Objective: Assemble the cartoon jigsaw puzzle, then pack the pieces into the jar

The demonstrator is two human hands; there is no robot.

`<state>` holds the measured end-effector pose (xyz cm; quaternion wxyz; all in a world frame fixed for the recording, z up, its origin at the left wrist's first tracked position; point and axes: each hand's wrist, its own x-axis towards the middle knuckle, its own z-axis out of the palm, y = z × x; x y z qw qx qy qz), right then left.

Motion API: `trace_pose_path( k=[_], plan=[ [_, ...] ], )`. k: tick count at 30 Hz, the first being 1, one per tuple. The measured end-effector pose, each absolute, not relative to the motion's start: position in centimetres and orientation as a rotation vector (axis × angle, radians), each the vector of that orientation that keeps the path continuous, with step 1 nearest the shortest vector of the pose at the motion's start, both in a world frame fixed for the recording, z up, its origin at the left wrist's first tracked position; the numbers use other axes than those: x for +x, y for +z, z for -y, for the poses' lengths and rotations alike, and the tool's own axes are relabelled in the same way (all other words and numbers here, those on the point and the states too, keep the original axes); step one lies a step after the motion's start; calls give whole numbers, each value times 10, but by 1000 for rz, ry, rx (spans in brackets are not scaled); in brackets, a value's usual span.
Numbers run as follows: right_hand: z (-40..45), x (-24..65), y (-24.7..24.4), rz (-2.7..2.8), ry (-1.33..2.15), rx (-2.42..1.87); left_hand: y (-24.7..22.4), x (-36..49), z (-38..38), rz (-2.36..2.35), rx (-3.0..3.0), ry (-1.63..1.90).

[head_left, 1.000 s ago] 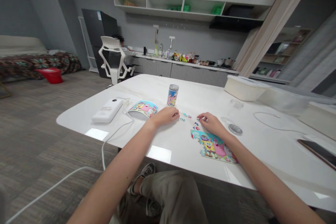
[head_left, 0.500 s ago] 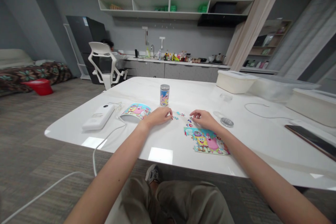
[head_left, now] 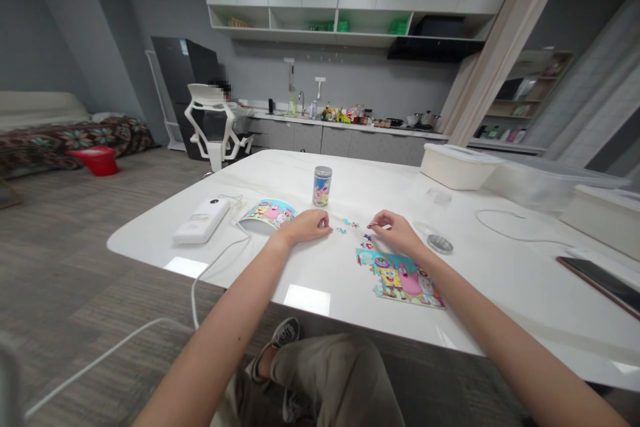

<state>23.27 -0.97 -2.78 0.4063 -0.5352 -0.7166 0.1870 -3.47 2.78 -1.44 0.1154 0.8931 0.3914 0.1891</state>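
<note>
A partly assembled cartoon puzzle (head_left: 403, 277) lies near the table's front edge, under my right forearm. My right hand (head_left: 393, 230) is above its top edge, thumb and fingers pinched on a small puzzle piece (head_left: 373, 224). Several loose pieces (head_left: 355, 224) lie between my hands, and others (head_left: 367, 245) sit just above the puzzle. My left hand (head_left: 311, 225) rests on the table left of the loose pieces, fingers curled together; whether anything is in them is hidden. Behind it stands a cartoon-printed can (head_left: 322, 187) with a silver lid. A curved picture sheet (head_left: 267, 211) lies left of my left hand.
On the white table (head_left: 280, 177) are a white power bank (head_left: 201, 221) with cables at left, a round metal lid (head_left: 440, 243) and a clear jar at right. Farther right are storage boxes (head_left: 457, 170) and a phone (head_left: 600, 280). A person sits beyond the table by a white chair (head_left: 213, 123).
My right hand has lifted slightly with a piece now visible in its pinch. My left hand's fingers have curled in more. The camera view has turned a little left, and my legs have shifted.
</note>
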Motion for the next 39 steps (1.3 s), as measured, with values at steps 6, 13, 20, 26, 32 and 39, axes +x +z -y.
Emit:
trace_pose_path(
  k=[6,13,20,26,32,39],
  plan=[
    [7,233,-30,1791,444,-1355,-14,-34,-26,-1140,2639,521],
    [7,232,-26,1775,476,-1383,-17,-34,-28,-1095,2659,536],
    [9,232,-22,1748,584,-1409,-19,-32,-27,-996,2726,520],
    [12,232,-24,1882,649,-1384,-15,-31,-24,-1034,2717,512],
    [11,238,-25,1879,490,-1459,-11,-29,-24,-1019,2708,494],
    [10,243,-25,1946,384,-1474,-11,-26,-24,-992,2706,476]
  ],
)
